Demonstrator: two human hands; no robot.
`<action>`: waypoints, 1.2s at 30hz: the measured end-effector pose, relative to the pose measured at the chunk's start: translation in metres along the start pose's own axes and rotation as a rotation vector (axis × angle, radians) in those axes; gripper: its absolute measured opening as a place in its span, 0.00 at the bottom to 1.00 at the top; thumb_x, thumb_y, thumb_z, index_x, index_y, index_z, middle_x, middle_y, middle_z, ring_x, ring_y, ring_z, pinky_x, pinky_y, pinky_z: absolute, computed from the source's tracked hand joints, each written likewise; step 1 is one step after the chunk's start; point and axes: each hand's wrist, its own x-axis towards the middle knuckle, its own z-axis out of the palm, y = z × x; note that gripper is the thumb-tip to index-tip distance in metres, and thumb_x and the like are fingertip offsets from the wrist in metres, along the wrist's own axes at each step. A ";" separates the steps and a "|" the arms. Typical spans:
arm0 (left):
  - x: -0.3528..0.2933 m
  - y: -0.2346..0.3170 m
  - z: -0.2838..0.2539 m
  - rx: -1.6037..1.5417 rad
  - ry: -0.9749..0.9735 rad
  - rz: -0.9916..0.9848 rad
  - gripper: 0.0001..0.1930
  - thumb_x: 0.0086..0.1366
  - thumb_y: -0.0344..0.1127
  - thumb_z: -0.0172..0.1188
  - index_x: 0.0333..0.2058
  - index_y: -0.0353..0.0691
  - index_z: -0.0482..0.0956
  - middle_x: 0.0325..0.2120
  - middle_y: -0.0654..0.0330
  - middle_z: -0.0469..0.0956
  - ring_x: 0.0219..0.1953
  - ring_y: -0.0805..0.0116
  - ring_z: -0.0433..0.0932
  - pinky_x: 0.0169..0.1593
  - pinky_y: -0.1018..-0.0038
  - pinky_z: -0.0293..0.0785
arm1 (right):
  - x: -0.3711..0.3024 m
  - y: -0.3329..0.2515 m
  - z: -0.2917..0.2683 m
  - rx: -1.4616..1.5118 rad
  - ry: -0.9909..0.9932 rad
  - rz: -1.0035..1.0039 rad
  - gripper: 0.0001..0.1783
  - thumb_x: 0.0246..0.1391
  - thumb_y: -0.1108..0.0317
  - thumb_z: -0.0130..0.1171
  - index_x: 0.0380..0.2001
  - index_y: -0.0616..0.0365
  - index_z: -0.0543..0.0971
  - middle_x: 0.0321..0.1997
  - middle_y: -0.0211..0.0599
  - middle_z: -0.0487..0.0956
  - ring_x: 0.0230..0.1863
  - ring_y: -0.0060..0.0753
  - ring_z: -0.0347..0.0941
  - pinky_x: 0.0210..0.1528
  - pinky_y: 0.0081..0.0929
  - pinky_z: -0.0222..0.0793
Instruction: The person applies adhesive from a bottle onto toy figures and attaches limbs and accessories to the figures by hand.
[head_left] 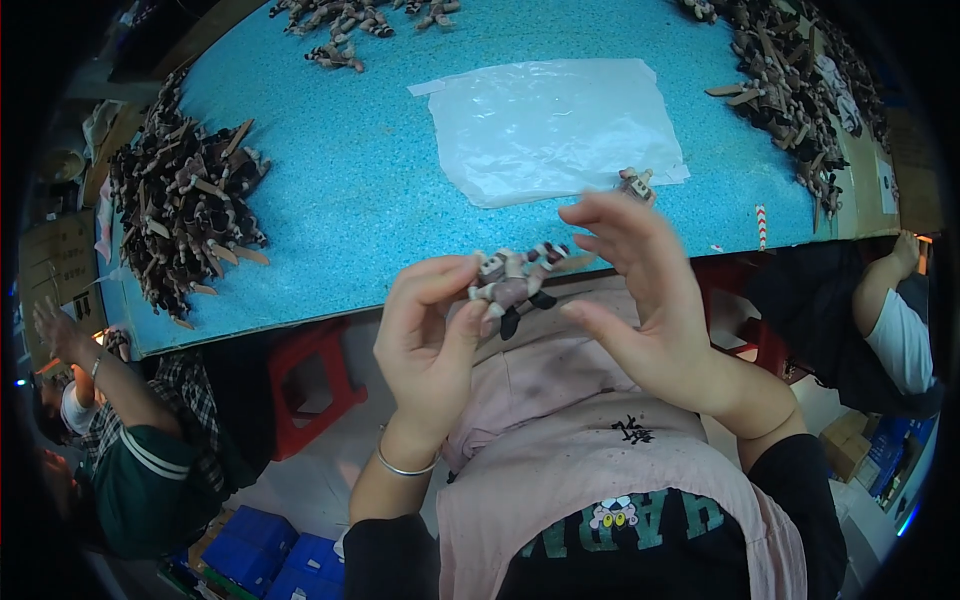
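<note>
The left hand [425, 345] grips one figure [512, 290] between thumb and fingers, at the near edge of the table [340, 170]. The figure lies to that hand's right, its long axis apparently slanting toward the dark feet at lower right. The right hand [660, 315], farther off, is spread and unloaded, palm facing the figure. Count: one sheet [545, 130]; one second figure [637, 184] at its near right corner; two large heaps, left heap [185, 210] and right heap [785, 95], contents uncountable.

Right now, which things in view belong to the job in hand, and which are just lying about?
Likely the job:
left hand, holding a small figurine
right hand, open beside it
figurine pile at left

Likely just lying about:
red stool
blue boxes
</note>
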 end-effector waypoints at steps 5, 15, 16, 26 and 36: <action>-0.010 0.009 0.003 0.080 0.027 0.073 0.11 0.59 0.19 0.57 0.42 0.29 0.74 0.43 0.51 0.71 0.44 0.67 0.72 0.48 0.73 0.71 | -0.007 -0.007 -0.012 0.624 -0.257 0.611 0.11 0.61 0.68 0.53 0.43 0.62 0.70 0.35 0.34 0.74 0.40 0.22 0.72 0.43 0.21 0.68; 0.002 0.021 0.007 -0.328 -0.192 -0.314 0.09 0.61 0.29 0.59 0.39 0.32 0.75 0.46 0.54 0.69 0.45 0.69 0.71 0.52 0.71 0.67 | -0.013 0.002 -0.011 0.319 -0.438 0.389 0.10 0.60 0.67 0.53 0.27 0.62 0.73 0.27 0.29 0.71 0.29 0.18 0.64 0.32 0.20 0.62; 0.003 0.021 0.006 -0.403 -0.249 -0.394 0.09 0.60 0.27 0.60 0.38 0.32 0.74 0.48 0.54 0.68 0.46 0.69 0.70 0.53 0.72 0.67 | -0.014 0.003 -0.012 0.319 -0.438 0.388 0.10 0.60 0.67 0.53 0.27 0.62 0.73 0.27 0.29 0.71 0.29 0.18 0.64 0.32 0.20 0.62; 0.000 0.022 0.007 -0.270 -0.397 -0.319 0.07 0.59 0.23 0.60 0.36 0.34 0.72 0.47 0.54 0.69 0.48 0.69 0.69 0.52 0.72 0.67 | -0.010 0.004 -0.014 0.213 -0.423 0.250 0.09 0.57 0.67 0.56 0.27 0.61 0.71 0.26 0.33 0.69 0.28 0.25 0.63 0.32 0.24 0.61; -0.007 0.023 0.011 -0.239 -0.198 -0.242 0.25 0.56 0.29 0.65 0.50 0.35 0.66 0.48 0.53 0.66 0.53 0.64 0.67 0.57 0.69 0.64 | -0.017 0.003 -0.009 0.077 -0.301 0.042 0.22 0.46 0.77 0.64 0.44 0.61 0.69 0.42 0.39 0.71 0.44 0.33 0.71 0.45 0.28 0.69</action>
